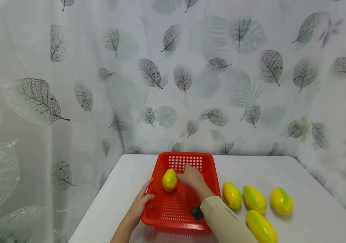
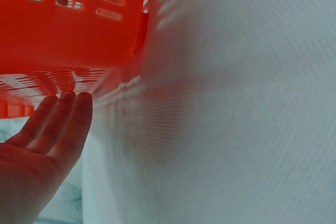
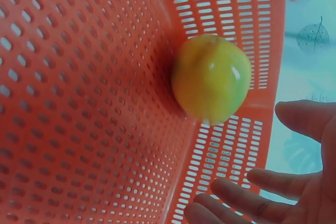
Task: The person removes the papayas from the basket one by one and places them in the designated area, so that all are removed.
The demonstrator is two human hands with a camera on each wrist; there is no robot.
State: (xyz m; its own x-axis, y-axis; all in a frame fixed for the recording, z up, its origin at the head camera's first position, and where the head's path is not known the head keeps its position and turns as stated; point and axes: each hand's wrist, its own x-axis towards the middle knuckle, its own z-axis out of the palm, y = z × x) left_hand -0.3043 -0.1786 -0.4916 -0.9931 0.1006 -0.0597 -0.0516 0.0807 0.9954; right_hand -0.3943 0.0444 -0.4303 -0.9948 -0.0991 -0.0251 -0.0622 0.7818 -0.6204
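A red plastic basket with slotted walls stands on the table, one yellow-green mango inside toward its left side. My right hand reaches over the basket, just right of that mango. In the right wrist view, this hand's fingers are spread and hold nothing, apart from the mango. At the basket's left rim is my left hand, thumb at the edge. Its straight fingers lie along the outer wall in the left wrist view.
Several more mangoes lie on the white table to the right of the basket. A leaf-printed curtain hangs behind and along the left. The right sleeve and a black wrist device overlap the basket's front right corner.
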